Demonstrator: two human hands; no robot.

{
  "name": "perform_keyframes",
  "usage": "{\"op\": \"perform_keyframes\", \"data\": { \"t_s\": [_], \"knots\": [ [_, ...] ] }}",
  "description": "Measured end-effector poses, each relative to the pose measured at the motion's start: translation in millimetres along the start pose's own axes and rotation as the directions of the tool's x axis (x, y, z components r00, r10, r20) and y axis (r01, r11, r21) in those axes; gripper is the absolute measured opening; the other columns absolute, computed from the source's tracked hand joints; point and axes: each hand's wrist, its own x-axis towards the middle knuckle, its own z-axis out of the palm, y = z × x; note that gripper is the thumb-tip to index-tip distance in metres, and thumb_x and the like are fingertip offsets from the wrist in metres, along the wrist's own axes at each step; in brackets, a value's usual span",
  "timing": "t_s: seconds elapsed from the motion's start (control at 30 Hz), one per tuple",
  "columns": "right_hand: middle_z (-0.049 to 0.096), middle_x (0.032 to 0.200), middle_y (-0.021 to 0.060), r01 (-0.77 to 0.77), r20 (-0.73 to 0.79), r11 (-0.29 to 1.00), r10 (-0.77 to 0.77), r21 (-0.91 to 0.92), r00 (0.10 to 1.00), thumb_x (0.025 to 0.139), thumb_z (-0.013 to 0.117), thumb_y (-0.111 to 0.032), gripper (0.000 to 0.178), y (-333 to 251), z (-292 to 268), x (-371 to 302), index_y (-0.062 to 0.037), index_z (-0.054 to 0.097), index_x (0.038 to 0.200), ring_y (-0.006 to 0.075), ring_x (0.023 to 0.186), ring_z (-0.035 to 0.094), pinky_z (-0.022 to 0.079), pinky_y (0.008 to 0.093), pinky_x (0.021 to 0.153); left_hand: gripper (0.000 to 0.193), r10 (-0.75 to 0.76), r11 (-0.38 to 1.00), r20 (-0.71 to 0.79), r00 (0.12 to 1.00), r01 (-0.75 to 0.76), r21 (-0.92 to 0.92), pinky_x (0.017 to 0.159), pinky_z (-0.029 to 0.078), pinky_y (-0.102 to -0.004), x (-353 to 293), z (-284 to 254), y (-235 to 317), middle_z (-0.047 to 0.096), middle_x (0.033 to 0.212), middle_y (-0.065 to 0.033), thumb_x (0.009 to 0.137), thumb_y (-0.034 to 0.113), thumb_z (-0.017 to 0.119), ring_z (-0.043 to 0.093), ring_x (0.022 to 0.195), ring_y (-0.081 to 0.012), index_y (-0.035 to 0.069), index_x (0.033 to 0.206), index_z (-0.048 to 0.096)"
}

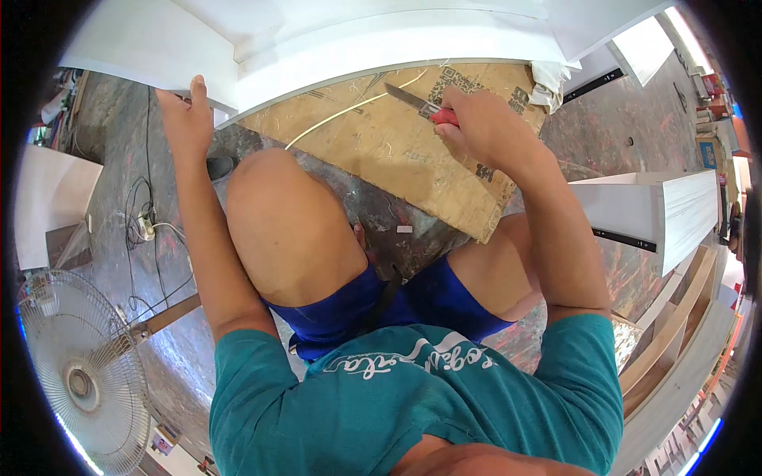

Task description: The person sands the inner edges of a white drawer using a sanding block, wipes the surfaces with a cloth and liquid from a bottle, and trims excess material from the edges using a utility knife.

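Note:
A knife (413,100) with a red handle and a long, dull blade is gripped in my right hand (492,131). Its blade points left, above a brown cardboard sheet (397,159) on the floor. A thin cream strip (337,116) curves across the cardboard, left of the blade tip. My left hand (187,127) is at the lower edge of a white cabinet panel (159,47), thumb up against its face and fingers curled at the edge. The rest of the white cabinet (397,44) spans the top of the view.
At lower left stands a fan (79,381), with cables (143,214) on the floor nearby. White drawer boxes (686,214) with black slides are on the right, beside a wooden frame (675,333). Crumpled white material (548,83) lies by the cabinet's right corner.

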Motion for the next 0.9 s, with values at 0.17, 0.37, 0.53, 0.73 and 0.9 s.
{"op": "perform_keyframes", "data": {
  "t_s": [0.17,0.37,0.53,0.73,0.9],
  "knots": [
    [0.068,0.085,0.0200,0.085,-0.043,0.996,-0.084,0.029,0.996,0.089,0.075,-0.025,0.026,-0.6,-1.7,6.9,-0.0035,0.062,0.095,0.0441,0.084,0.064,0.050,0.0515,0.075,0.055,0.147,0.978,-0.036,0.989,-0.139,0.158,0.076,0.059,-0.0372,3.9,2.0,-9.5,0.062,0.125,-0.0239,0.101,0.024,0.065,0.066,0.109,-0.0273,-0.005,0.142,0.041],
    [0.069,0.099,0.0174,0.199,-0.111,0.980,-0.194,0.033,0.975,0.087,0.077,-0.023,0.031,8.3,6.5,14.6,-0.0033,0.066,0.108,0.0392,0.092,0.065,0.052,0.0468,0.081,0.055,-0.030,0.992,0.073,0.997,0.038,-0.124,0.078,0.059,-0.0362,-4.6,-2.3,-0.2,0.062,0.132,-0.0249,0.102,0.025,0.062,0.066,0.114,-0.0280,-0.005,0.144,0.041],
    [0.071,0.105,0.0179,0.130,-0.237,0.985,-0.101,0.109,0.966,0.088,0.074,-0.029,0.032,10.3,-8.9,11.9,-0.0032,0.073,0.106,0.0384,0.101,0.067,0.053,0.0462,0.090,0.054,-0.043,0.866,-0.287,0.957,-0.108,-0.488,0.088,0.058,-0.0382,-8.9,-21.6,-25.8,0.061,0.136,-0.0210,0.103,0.024,0.062,0.064,0.115,-0.0279,-0.003,0.146,0.042],
    [0.072,0.107,0.0193,-0.291,-0.689,0.957,0.201,-0.015,0.696,0.087,0.074,-0.030,0.035,74.2,-46.4,1.2,-0.0023,0.072,0.107,0.0369,0.105,0.069,0.055,0.0469,0.089,0.078,-0.098,0.988,-0.391,0.915,0.043,-0.149,0.109,0.048,-0.0455,21.2,-33.0,-85.9,0.049,0.148,-0.0211,0.093,0.021,0.076,0.049,0.136,-0.0340,0.001,0.155,0.032],
    [0.072,0.104,0.0200,-0.566,-0.525,0.810,0.419,-0.152,0.741,0.085,0.070,-0.022,0.025,104.8,-49.1,5.7,-0.0074,0.071,0.107,0.0397,0.104,0.069,0.055,0.0506,0.090,0.096,-0.058,0.998,-0.187,0.981,0.049,-0.048,0.113,0.042,-0.0459,55.3,-16.3,-160.2,0.036,0.156,-0.0212,0.084,0.020,0.084,0.041,0.142,-0.0349,0.001,0.157,0.025]
  ]
}}
